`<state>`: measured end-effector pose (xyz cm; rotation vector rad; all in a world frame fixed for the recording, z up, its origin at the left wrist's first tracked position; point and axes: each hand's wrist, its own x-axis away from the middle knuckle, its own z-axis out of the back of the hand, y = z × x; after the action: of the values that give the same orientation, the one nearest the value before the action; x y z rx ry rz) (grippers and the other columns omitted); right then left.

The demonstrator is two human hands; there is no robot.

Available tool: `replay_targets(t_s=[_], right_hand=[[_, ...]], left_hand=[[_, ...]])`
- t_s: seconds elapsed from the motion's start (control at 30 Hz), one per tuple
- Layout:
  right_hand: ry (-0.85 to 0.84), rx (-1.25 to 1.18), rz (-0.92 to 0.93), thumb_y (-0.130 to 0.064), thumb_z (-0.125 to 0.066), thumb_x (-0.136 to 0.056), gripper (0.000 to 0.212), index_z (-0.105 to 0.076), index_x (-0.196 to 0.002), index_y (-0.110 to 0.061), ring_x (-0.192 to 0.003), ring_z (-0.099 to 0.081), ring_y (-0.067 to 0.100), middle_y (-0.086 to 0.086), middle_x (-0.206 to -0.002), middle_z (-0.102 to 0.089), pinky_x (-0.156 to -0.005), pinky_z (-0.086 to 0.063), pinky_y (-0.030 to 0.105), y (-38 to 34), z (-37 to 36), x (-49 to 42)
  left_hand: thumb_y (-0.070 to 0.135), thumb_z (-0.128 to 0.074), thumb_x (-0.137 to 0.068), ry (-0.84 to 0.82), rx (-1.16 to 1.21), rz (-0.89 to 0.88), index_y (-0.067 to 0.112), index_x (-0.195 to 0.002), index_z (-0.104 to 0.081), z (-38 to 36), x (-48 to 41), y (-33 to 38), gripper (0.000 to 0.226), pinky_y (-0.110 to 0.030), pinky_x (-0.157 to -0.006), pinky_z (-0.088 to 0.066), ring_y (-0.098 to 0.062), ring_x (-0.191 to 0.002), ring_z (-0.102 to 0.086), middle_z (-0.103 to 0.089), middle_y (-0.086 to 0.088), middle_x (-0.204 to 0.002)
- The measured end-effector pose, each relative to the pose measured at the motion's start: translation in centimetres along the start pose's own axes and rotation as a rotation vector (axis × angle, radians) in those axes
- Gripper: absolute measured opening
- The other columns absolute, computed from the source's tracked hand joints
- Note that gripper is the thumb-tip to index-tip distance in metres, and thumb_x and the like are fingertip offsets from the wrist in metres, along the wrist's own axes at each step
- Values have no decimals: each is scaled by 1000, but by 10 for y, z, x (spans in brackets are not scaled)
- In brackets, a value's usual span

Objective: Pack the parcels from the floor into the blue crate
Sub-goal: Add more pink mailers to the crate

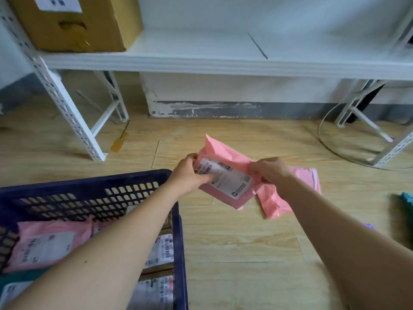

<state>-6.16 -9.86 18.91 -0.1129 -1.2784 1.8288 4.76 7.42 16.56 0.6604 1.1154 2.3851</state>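
Observation:
A pink parcel (pixel 225 175) with a white shipping label hangs above the wooden floor, held between both hands. My left hand (pixel 190 173) grips its left edge, thumb on the label. My right hand (pixel 271 170) pinches its right edge. Beneath it, another pink parcel (pixel 288 198) lies flat on the floor. The blue crate (pixel 178 231) sits at the lower left and holds several labelled parcels, among them a pink one (pixel 47 245); my left forearm crosses over it.
A white metal shelf (pixel 223 61) spans the back, with a cardboard box (pixel 73 23) on its left end and its legs on the floor at both sides. A teal object (pixel 405 202) lies at the right edge. A white cable loops by the right leg.

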Motion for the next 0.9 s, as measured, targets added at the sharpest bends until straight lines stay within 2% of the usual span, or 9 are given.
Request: replay_targets(t_s=[0.07,0.17,0.27,0.33,0.53,0.63,0.73,0.83,0.9], right_hand=[[-32,23,36,-9,-64,-78,11,-66,-68,-12,-76,-65,24,11,-75,-70,-81,-57,36,-13,-10,17],[-65,36,105,-9,-60,-82,12,-66,-72,-12,-65,-61,18,6,-68,-65,-71,-56,33,-33,-29,37],[-79,13,187,-8,-55,-86,23,-62,-66,-14,-56,-55,11,3,-62,-60,-51,-46,22,-52,-54,46],[-95,-9,225,-9,-54,-88,25,-61,-65,-15,-53,-54,10,2,-60,-59,-48,-42,20,-61,-74,50],[-190,14,299,-18,-63,-86,27,-61,-60,-13,-49,-47,12,0,-52,-54,-56,-41,25,-63,-154,49],[-238,57,321,-22,-64,-87,32,-59,-56,-23,-56,-52,14,-3,-55,-56,-57,-44,29,-60,-195,43],[-291,76,319,-29,-64,-88,22,-65,-67,-22,-72,-62,20,2,-71,-66,-66,-53,32,-60,-228,40],[-333,93,311,-30,-62,-89,21,-72,-88,-11,-68,-56,17,6,-75,-63,-58,-44,25,-57,-256,40],[-382,119,299,-33,-61,-89,28,-72,-94,-7,-69,-52,16,5,-75,-62,-63,-42,24,-53,-276,40]], left_hand=[[48,-70,-77,11,79,27,23,-127,-47,18,15,-4,61,-30,-83,-45,-15,-106,-55,-58,6,-115],[55,-64,-79,65,101,67,21,-122,-49,47,31,-12,57,-31,-82,-43,-17,-105,-53,-57,4,-113],[52,-61,-83,144,164,91,19,-118,-50,75,41,-23,49,-32,-83,-38,-17,-105,-48,-53,4,-111],[50,-60,-84,189,223,119,21,-113,-51,92,45,-34,42,-32,-83,-35,-17,-104,-48,-53,3,-110],[51,-63,-82,287,315,268,15,-122,-53,130,56,-92,54,-32,-84,-33,-18,-102,-48,-56,0,-115],[52,-62,-82,307,353,365,14,-128,-51,136,60,-125,61,-36,-86,-36,-24,-111,-48,-54,-5,-125],[53,-61,-81,317,430,448,12,-131,-49,140,62,-154,65,-39,-84,-42,-26,-111,-49,-55,-7,-127],[50,-61,-83,358,477,515,9,-126,-51,144,63,-183,60,-34,-78,-42,-24,-104,-52,-59,-8,-120],[46,-60,-86,410,483,545,9,-120,-53,149,63,-203,51,-31,-68,-44,-23,-98,-55,-61,-9,-116]])
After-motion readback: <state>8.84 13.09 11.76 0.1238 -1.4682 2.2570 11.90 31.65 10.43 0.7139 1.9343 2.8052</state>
